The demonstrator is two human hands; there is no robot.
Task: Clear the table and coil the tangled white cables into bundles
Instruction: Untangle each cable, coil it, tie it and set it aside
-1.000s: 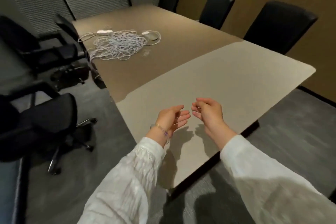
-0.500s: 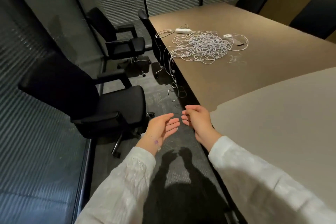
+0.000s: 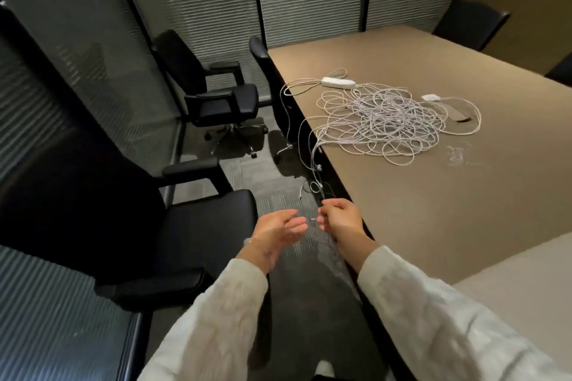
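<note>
While both hands hang over the floor beside the table edge, the scene reads outward from the fingers like this:

Right hand (image 3: 340, 221): fingers curled inward near a small cable end; whether they pinch it I cannot tell.
Left hand (image 3: 278, 227): palm turned up, fingers relaxed and spread, holding nothing, just beside the right hand.
Sleeves (image 3: 433, 312): loose white fabric on both forearms.
Hanging strands (image 3: 314, 158): several thin white leads drop off the table edge toward the right hand.
White cables (image 3: 380, 120): tangled heap lying on the brown table (image 3: 433, 210), near its left edge.
Power strip (image 3: 338, 82): white, at the heap's far side.
Small white adapter (image 3: 431, 97): right of the heap.
Chairs (image 3: 213, 96): black office chairs along the left side, one close to the left hand.
</note>
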